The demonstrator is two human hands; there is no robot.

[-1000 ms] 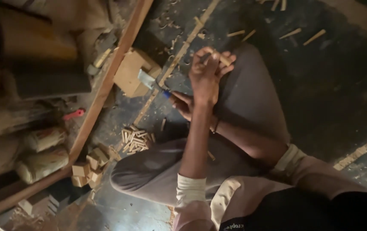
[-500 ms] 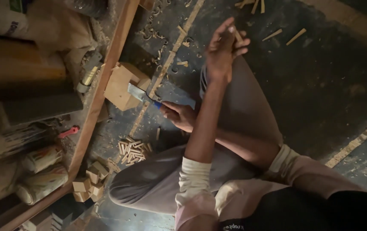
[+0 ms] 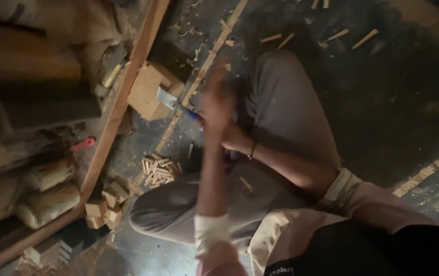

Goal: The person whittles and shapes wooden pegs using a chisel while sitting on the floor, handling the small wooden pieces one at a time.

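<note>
Resting against a pale wooden block (image 3: 150, 91) on the floor (image 3: 393, 102), a small blade with a blue handle (image 3: 174, 104) is seen just left of the hands, its flat metal head lying on the block's right face and its handle running down to the right. The handle is held in the right hand (image 3: 232, 137), whose grip is closed around its end; the right forearm is stretched in from the lower right across the lap, with a thin band seen at the wrist. The left hand (image 3: 214, 99) is raised above and in front of the right one and is blurred, so whether its grip is open or closed cannot be told, nor whether anything is held in it; the left forearm is shown upright, rising from a pale cuff at the bottom edge. Both hands are placed over a bent knee in grey trousers (image 3: 280, 117). Below the block, a heap of short cut wooden sticks (image 3: 159, 169) is laid on the floor, with small wooden cubes (image 3: 108, 205) piled near it to the lower left. A long wooden plank (image 3: 127, 92) is set slantwise beside the block, and a red object (image 3: 83, 144) is seen left of it. Loose sticks (image 3: 365, 39) are scattered at the upper right.
</note>
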